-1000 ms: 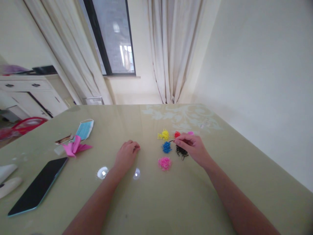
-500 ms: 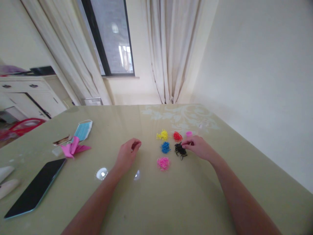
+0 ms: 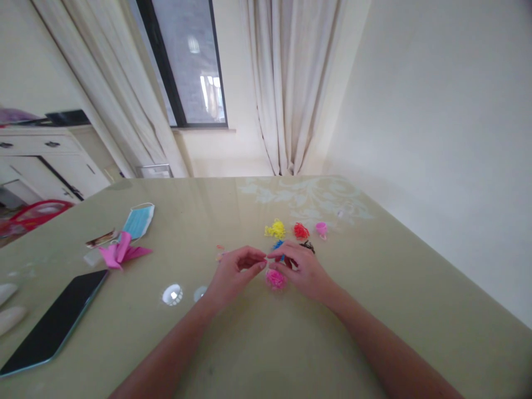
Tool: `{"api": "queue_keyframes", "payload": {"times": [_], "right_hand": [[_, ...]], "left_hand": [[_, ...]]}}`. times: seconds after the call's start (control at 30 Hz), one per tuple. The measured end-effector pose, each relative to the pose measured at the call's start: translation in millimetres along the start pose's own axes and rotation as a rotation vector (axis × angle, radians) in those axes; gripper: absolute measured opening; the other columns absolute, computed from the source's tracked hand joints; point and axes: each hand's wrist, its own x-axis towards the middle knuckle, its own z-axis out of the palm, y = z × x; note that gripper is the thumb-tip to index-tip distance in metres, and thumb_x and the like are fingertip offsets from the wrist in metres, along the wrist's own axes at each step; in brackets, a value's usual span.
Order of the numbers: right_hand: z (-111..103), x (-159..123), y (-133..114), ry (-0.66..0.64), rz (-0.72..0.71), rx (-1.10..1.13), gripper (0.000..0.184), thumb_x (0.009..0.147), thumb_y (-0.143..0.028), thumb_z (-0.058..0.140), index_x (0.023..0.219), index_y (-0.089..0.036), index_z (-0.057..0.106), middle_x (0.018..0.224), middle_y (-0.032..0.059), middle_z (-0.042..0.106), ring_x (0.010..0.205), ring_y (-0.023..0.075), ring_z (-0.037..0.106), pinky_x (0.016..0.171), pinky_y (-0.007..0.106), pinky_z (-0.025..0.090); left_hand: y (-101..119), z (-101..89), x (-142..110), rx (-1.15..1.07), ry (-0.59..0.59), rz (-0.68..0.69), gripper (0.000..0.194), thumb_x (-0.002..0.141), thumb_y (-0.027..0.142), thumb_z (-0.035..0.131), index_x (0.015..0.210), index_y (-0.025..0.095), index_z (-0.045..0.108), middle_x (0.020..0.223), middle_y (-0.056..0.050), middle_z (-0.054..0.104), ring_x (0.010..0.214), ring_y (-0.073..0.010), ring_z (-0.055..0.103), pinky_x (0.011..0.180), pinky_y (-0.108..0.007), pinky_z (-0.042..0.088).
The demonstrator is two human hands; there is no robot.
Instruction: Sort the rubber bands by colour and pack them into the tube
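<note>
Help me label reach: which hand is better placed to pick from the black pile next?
Probably the right hand: it is nearer the black pile, partly hiding it, while the left hand is farther away.

Home rm, 2 pale curtains [image 3: 286, 83], dk-framed window [image 3: 191, 66], white cabinet [image 3: 78, 158] w/ dk handles [image 3: 52, 144], lg table [image 3: 307, 343]

From my end I'm looking at a glossy greenish table [image 3: 266, 354] with a pale floral pattern [image 3: 307, 197] near the far edge. Right of centre I've got a yellow pile [image 3: 276, 228], red pile [image 3: 301, 230], blue pile [image 3: 277, 244], black pile [image 3: 308, 245] and pink pile [image 3: 275, 280], the blue and black partly hidden, plus a pink cup [image 3: 321, 229]. Some tiny coloured bits [image 3: 220, 254] lie further left. Way over left: blue mask [image 3: 139, 221], pink folded thing [image 3: 121, 250], brown strip [image 3: 101, 239], dark tablet [image 3: 56, 321], two white objects [image 3: 11, 321].
</note>
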Motion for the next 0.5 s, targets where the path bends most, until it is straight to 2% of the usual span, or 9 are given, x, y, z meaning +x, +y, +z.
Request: {"api": "queue_keyframes", "payload": {"times": [0.1, 0.2, 0.3, 0.4, 0.5], "right_hand": [[0.7, 0.2, -0.8, 0.008, -0.017, 0.008, 0.028, 0.102, -0.045, 0.062, 0.094, -0.022, 0.078, 0.081, 0.0035, 0.066, 0.068, 0.0152, 0.056, 0.066, 0.029, 0.043], [-2.8, 1.3, 0.6, 0.036, 0.004, 0.062, 0.026, 0.099, -0.044, 0.066, 0.091, -0.022, 0.079, 0.077, 0.0023, 0.065, 0.066, 0.0149, 0.054, 0.063, 0.029, 0.042], [-7.3, 1.2, 1.1, 0.083, 0.056, 0.179, 0.024, 0.095, -0.045, 0.072, 0.090, -0.023, 0.080, 0.076, 0.0024, 0.067, 0.066, 0.0154, 0.054, 0.061, 0.029, 0.042], [-11.5, 0.6, 1.7, 0.104, 0.097, 0.306, 0.024, 0.092, -0.047, 0.076, 0.092, -0.024, 0.081, 0.082, 0.0041, 0.072, 0.071, 0.0168, 0.059, 0.065, 0.031, 0.047], [-14.5, 0.9, 3.0, 0.105, 0.119, 0.387, 0.025, 0.089, -0.049, 0.078, 0.093, -0.024, 0.081, 0.087, 0.0055, 0.074, 0.077, 0.0183, 0.064, 0.071, 0.033, 0.053]], "left_hand": [[1.2, 2.8, -1.6, -0.018, -0.028, 0.003, 0.029, 0.084, 0.044, 0.077, 0.099, 0.020, 0.075, 0.098, -0.008, 0.081, 0.089, -0.0218, 0.076, 0.087, -0.037, 0.061], [4.0, -0.4, -0.4, 0.049, -0.008, 0.025, 0.031, 0.084, 0.046, 0.078, 0.101, 0.020, 0.076, 0.097, -0.008, 0.081, 0.088, -0.0218, 0.076, 0.086, -0.037, 0.060], [2.6, -14.4, 5.7, 0.234, 0.127, 0.040, 0.032, 0.088, 0.049, 0.071, 0.101, 0.021, 0.077, 0.099, -0.007, 0.080, 0.089, -0.0225, 0.074, 0.084, -0.036, 0.058], [-7.7, -36.1, 13.0, 0.389, 0.275, -0.001, 0.038, 0.097, 0.049, 0.056, 0.108, 0.020, 0.076, 0.107, -0.010, 0.079, 0.092, -0.0240, 0.072, 0.082, -0.037, 0.057], [-22.3, -55.0, 16.4, 0.690, 0.342, -0.011, 0.035, 0.095, 0.041, 0.057, 0.115, 0.018, 0.075, 0.114, -0.013, 0.075, 0.103, -0.0275, 0.068, 0.093, -0.043, 0.054]]}}
